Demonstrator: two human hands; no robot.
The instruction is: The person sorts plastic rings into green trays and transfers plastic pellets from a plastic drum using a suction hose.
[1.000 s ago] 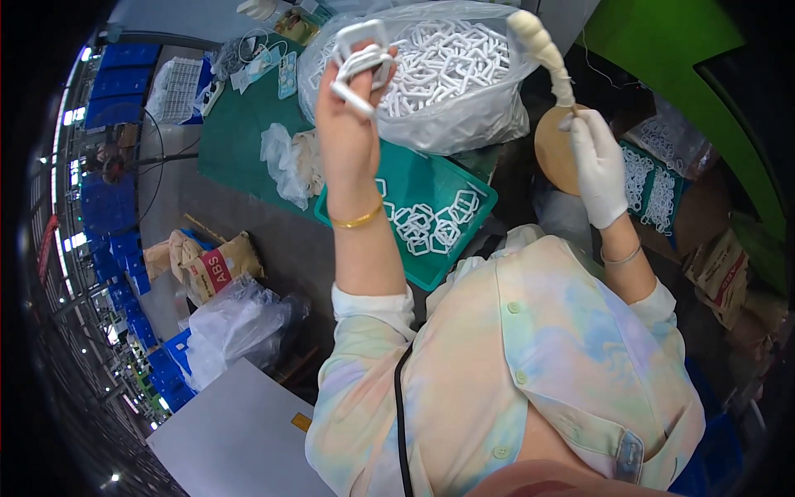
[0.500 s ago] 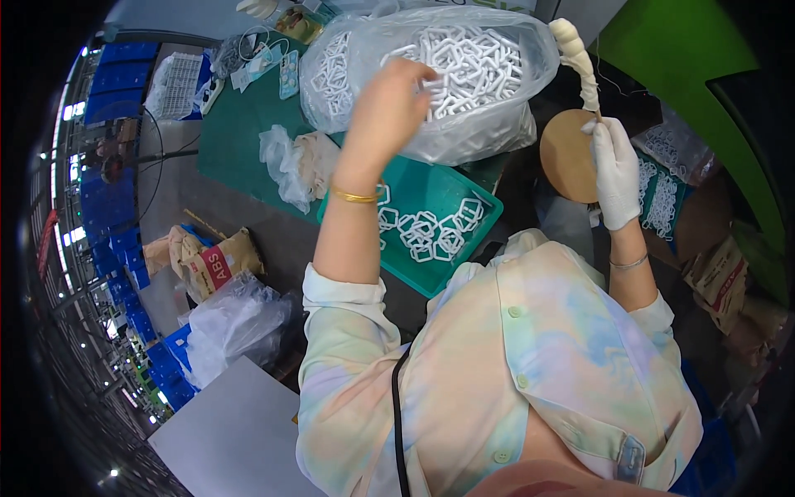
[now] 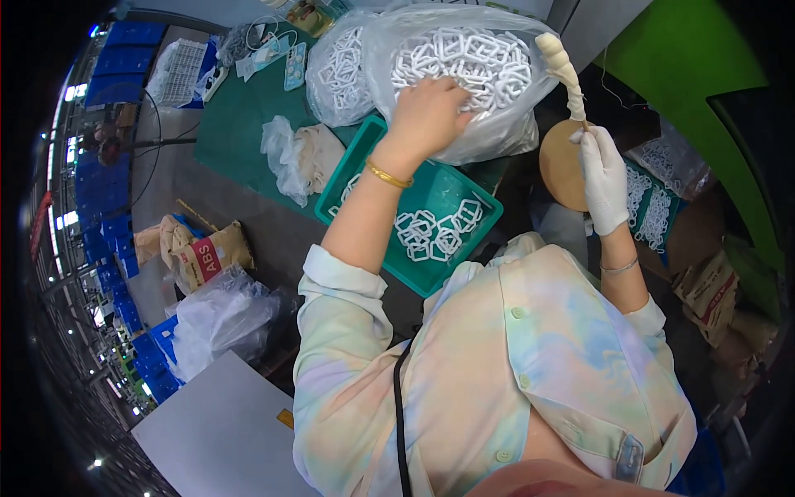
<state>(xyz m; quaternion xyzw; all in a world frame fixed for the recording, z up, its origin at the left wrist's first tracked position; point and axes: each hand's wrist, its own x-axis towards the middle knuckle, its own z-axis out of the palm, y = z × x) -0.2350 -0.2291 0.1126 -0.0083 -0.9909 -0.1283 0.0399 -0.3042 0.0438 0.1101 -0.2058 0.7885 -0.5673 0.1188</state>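
Note:
My bare left hand [image 3: 431, 116], with a gold bangle at the wrist, is over the near edge of a clear plastic bag [image 3: 497, 137]. Its fingers are apart and touch or hover just above the white plastic links [image 3: 489, 62] filling the bag; the fingertips are partly hidden. In a white glove, my right hand [image 3: 604, 178] is closed round the thin lower end of a stick [image 3: 563, 70] whose upper part is wrapped in cream-coloured material. Below my left hand stands a green tray [image 3: 414, 284] holding several white links [image 3: 435, 234], some joined together.
A second bag of links [image 3: 341, 74] stands to the left on the green tabletop [image 3: 232, 137], near crumpled plastic and cloth [image 3: 302, 157]. Beside my right hand are a round tan disc [image 3: 566, 166] and chains of white links [image 3: 654, 211]. A grey panel [image 3: 219, 431] stands lower left.
My left hand has moved right and slightly nearer, over the bag's near edge. My right hand, still round the stick, has shifted a little left and down. The view has also shifted slightly.

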